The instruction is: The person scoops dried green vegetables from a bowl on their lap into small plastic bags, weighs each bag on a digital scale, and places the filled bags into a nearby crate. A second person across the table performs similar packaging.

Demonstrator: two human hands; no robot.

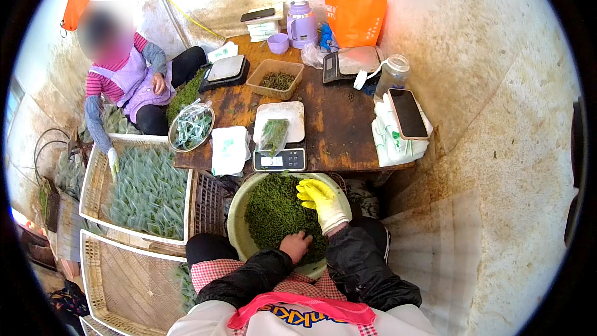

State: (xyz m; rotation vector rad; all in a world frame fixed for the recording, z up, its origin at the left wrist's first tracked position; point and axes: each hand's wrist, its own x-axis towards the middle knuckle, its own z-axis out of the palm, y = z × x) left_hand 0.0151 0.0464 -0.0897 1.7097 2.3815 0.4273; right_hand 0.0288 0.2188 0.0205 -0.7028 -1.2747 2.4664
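A pale round basin [236, 224] sits between my knees, filled with small loose green sprigs or buds [273, 210]. My left hand [296, 246] is bare, with its fingertips down among the greens near the basin's front. Above the right half of the basin, my right hand [321, 199] wears a yellow and white glove. Its fingers are curled, and whether anything is in them is hidden. Just beyond the basin, a clear plastic bag of greens [274, 135] lies on a digital scale [293, 160] with a lit display.
Flat white bags [229, 150] and a bowl of plastic packets [191, 126] lie left on the wooden table [331, 126]. A phone [407, 114] tops a stack at right. A co-worker's gloved hand [113, 161] reaches into a crate [88, 196] of filled bags. Another crate [100, 289] stands nearer me.
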